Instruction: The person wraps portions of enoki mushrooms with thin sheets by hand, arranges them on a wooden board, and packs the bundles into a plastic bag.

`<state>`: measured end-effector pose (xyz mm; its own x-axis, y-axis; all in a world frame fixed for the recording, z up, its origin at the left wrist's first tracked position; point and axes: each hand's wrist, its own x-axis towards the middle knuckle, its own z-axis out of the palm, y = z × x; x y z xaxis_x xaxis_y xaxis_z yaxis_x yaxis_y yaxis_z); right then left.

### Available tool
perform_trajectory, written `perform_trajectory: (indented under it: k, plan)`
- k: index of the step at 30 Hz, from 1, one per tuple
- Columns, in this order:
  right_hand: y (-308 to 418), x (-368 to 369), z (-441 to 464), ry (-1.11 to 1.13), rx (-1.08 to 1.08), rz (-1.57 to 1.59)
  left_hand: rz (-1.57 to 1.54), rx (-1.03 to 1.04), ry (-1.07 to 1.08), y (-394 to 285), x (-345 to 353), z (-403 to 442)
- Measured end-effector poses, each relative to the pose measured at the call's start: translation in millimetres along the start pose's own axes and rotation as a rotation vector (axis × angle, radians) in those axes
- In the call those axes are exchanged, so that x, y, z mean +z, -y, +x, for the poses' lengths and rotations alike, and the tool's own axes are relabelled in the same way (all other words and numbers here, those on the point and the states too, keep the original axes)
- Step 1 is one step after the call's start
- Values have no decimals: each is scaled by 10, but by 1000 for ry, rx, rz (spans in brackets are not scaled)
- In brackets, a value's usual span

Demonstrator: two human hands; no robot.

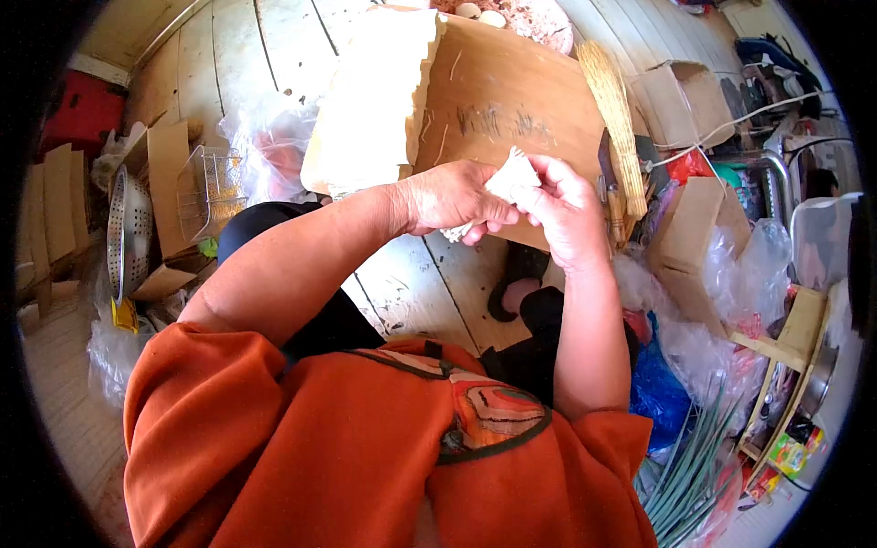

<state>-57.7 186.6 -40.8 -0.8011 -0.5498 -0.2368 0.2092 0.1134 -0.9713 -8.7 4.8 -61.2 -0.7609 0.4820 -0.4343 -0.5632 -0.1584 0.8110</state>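
Observation:
My left hand (454,196) is closed around a small bundle of pale dough strips (513,178). The bundle fans out at its top, and loose strip ends poke out below my fingers. My right hand (568,208) pinches the same bundle from the other side, with the thumb against it. Both hands are over the near edge of a wooden board (512,82). On the board's left side lies a large pale sheet of dough (370,100) with an uneven, wavy right edge. A few thin strips and dark marks show on the bare wood.
A straw whisk broom (610,110) lies along the board's right edge. A patterned pinkish basin (539,20) stands beyond it. At left are a metal colander (128,233), a wire basket (215,187) and cardboard. Cardboard boxes (699,228), plastic bags and green onions (690,475) crowd the right.

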Motion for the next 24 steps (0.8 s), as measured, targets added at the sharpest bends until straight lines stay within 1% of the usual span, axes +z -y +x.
perform_trajectory:
  k: [1, 3, 9, 13, 15, 16, 17, 19, 21, 22, 24]
  plan:
    - [30, 8, -9, -3, -14, -27, -1, -1, 0, 8, -8, 4]
    - [46, 26, -12, -4, -27, -53, -109, 1, 45, 10, -16, -5]
    - [-10, 111, 2, -65, -83, 14, -186, -26, 42, -35, 39, -64]
    - [17, 151, -9, -37, -101, 98, -222, -38, 94, -47, 39, -102]
    - [61, 147, -18, -36, -115, 113, -293, -9, 100, -19, 50, -94]
    - [100, 129, -11, 9, -93, 98, -293, -9, 100, -17, 44, -89]
    - [119, 113, -9, 53, -70, 82, -251, -7, 109, -18, 31, -85]
    - [99, 91, -13, 43, -28, 80, -209, -5, 118, -30, 9, -68]
    - [54, 61, -16, 32, 14, 77, 82, 84, -22, -76, 16, -49]
    - [15, 44, -14, 8, 3, 97, 81, 84, -21, -107, 35, -53]
    - [-58, 44, -8, -15, -6, 117, 635, 99, -321, -174, 78, -62]
